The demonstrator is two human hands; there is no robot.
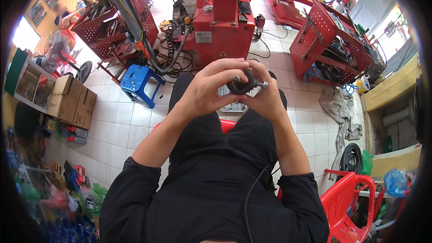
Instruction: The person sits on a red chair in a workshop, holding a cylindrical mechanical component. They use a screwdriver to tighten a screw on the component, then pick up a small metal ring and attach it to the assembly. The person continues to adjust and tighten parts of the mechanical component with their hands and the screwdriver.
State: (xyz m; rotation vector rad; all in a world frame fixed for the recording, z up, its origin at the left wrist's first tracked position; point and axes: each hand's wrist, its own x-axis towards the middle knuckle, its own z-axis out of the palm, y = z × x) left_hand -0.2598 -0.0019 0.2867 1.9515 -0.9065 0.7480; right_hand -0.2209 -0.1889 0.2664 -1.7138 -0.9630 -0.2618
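Above my lap, both hands grip a dark round part (pixel 237 87) with a hollow-looking middle. A silvery bolt (pixel 261 84) sticks out of its side toward the right. My left hand (pixel 208 87) wraps the part from the left, fingers over its top and thumb beneath. From the right, my right hand (pixel 266 100) closes round it, thumb below and fingers near the bolt. The exact kind of part cannot be made out, as fingers cover much of it. Beyond my lap and partly hidden by the hands lies a shallow metal tray (pixel 233 107).
Ahead stands a red workshop machine (pixel 220 40) with hoses and cables. A blue plastic stool (pixel 138 78) is front left, near cardboard boxes (pixel 72 99). Red perforated tool carts (pixel 315 40) flank the machine. A red chair (pixel 344 204) stands near right; a seated person (pixel 63 15) is far left.
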